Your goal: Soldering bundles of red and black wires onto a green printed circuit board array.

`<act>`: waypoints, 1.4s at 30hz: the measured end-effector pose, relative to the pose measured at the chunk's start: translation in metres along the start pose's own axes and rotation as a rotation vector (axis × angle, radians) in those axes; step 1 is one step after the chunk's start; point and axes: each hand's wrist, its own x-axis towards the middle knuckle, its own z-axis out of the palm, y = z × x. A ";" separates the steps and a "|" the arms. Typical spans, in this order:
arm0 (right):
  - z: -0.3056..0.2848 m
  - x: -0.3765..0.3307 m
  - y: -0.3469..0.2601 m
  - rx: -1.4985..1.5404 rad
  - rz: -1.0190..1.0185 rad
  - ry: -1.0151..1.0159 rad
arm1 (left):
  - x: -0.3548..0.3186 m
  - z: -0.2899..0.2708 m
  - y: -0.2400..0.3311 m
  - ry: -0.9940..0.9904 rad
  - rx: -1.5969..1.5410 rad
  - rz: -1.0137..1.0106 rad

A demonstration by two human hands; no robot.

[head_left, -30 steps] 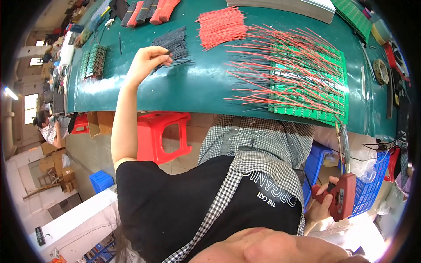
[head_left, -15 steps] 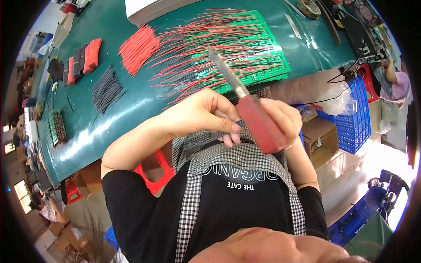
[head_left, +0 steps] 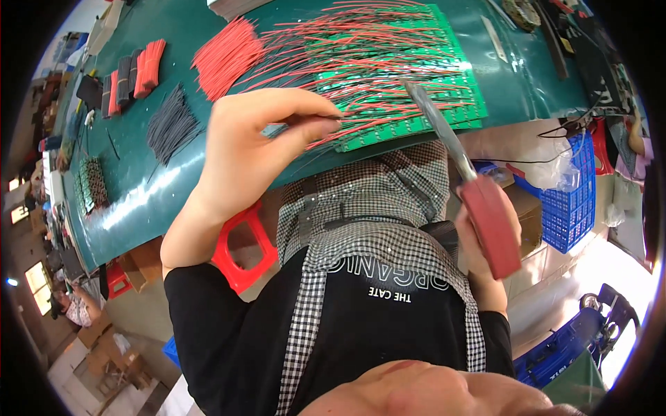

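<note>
My left hand (head_left: pixel 243 156) is raised over the near edge of the green table (head_left: pixel 159 194), with thumb and fingertips pinched on a small grey piece (head_left: pixel 274 130). My right hand (head_left: pixel 475 249) grips the red handle of a soldering iron (head_left: pixel 489 225). Its metal shaft (head_left: pixel 437 128) slants up and its tip lies over a green circuit board panel (head_left: pixel 444 90). Many thin red wires (head_left: pixel 361 48) stick out of that panel. The two hands are apart, and the pinched piece sits to the left of the iron's tip.
A loose bundle of red wires (head_left: pixel 225 55) and one of black wires (head_left: pixel 170 125) lie left of the panel. Tied red and black bundles (head_left: pixel 132 73) and small green boards (head_left: pixel 90 184) lie farther left. Below the table stand a red stool (head_left: pixel 239 249) and a blue basket (head_left: pixel 569 194).
My left hand came back from the black wires at the far left, pinching a small piece. My right hand lifted the iron from my lap and now points it at the panel.
</note>
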 end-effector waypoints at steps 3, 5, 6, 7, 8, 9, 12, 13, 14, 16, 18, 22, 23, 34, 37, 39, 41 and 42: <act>-0.022 -0.011 -0.009 0.197 0.114 -0.182 | -0.010 0.009 -0.014 0.061 0.400 0.340; -0.029 -0.031 -0.011 0.150 0.319 -0.201 | -0.019 0.029 -0.018 0.062 0.622 0.558; -0.028 -0.030 -0.015 0.094 0.511 -0.210 | -0.022 0.037 -0.019 0.028 0.653 0.583; -0.032 -0.019 -0.030 0.551 0.782 -0.193 | -0.025 0.044 -0.020 0.015 0.662 0.588; -0.033 -0.024 -0.029 0.545 0.796 -0.193 | -0.027 0.051 -0.022 0.003 0.661 0.599; -0.033 -0.034 -0.021 0.392 0.620 -0.224 | -0.028 0.057 -0.026 0.002 0.679 0.628; -0.037 -0.055 -0.007 0.307 0.405 -0.287 | -0.022 0.062 -0.024 -0.029 0.744 0.639; -0.037 -0.059 -0.008 0.370 0.479 -0.240 | -0.019 0.063 -0.022 -0.026 0.754 0.645; -0.037 -0.062 -0.008 0.435 0.554 -0.187 | -0.015 0.064 -0.016 -0.034 0.746 0.651; -0.036 -0.048 -0.012 0.555 0.644 -0.155 | -0.011 0.062 -0.001 0.012 0.754 0.735; -0.033 -0.043 -0.016 0.673 0.735 -0.117 | -0.011 0.061 0.010 0.096 0.749 0.854; -0.032 -0.041 -0.016 0.714 0.727 0.001 | 0.003 0.065 0.018 0.056 0.708 0.937; -0.033 -0.040 -0.015 0.713 0.725 -0.009 | 0.006 0.071 0.012 0.048 0.703 0.869; -0.040 -0.054 0.003 0.463 0.635 -0.124 | 0.012 0.082 -0.024 -0.134 0.778 0.569; -0.044 -0.064 0.013 0.232 0.542 -0.231 | 0.015 0.083 -0.028 -0.095 0.768 0.642; -0.046 -0.067 0.015 0.159 0.504 -0.323 | 0.015 0.083 -0.027 -0.103 0.762 0.642; -0.047 -0.063 0.016 0.232 0.507 -0.309 | 0.015 0.083 -0.026 -0.107 0.791 0.652; -0.047 -0.061 0.016 0.304 0.509 -0.295 | 0.015 0.083 -0.026 -0.108 0.791 0.651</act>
